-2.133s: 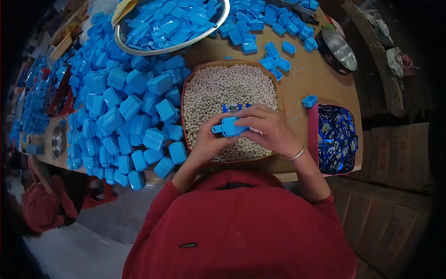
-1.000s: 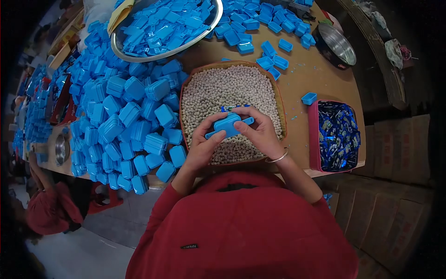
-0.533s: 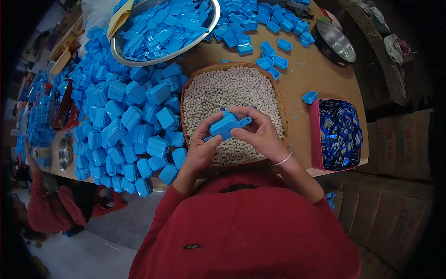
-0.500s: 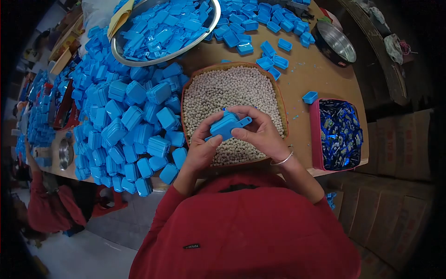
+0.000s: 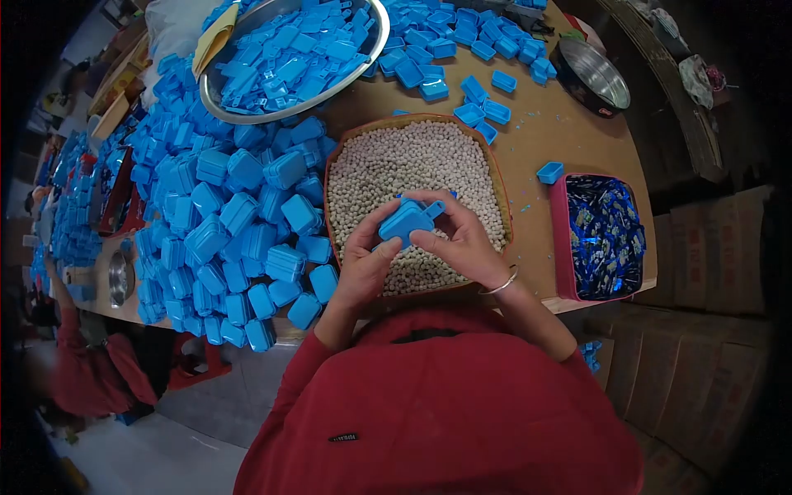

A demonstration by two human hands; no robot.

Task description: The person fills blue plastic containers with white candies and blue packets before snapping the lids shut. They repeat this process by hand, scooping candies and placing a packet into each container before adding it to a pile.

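Note:
Between my two hands is a small blue plastic case (image 5: 404,223) with a slotted tab pointing up and right. My left hand (image 5: 369,257) grips its left side, thumb on the near edge. From the right, my right hand (image 5: 459,243) closes on it with the thumb at the lower edge and fingers curled behind. Both hands are above a shallow tray (image 5: 332,216) filled with pale round beads (image 5: 412,157). What may lie inside the case is hidden.
At left is a large heap of closed blue cases (image 5: 235,239). A metal basin (image 5: 379,49) of flat blue lids stands behind. Open blue trays (image 5: 472,89) lie farther back. A pink-rimmed box (image 5: 564,239) of dark blue shiny pieces and a round metal pan (image 5: 596,70) are right. Another person (image 5: 91,371) sits far left.
The blue case has turned between my fingers, so its tab now points more upward. Both hands remain over the beads. The whole view has shifted slightly.

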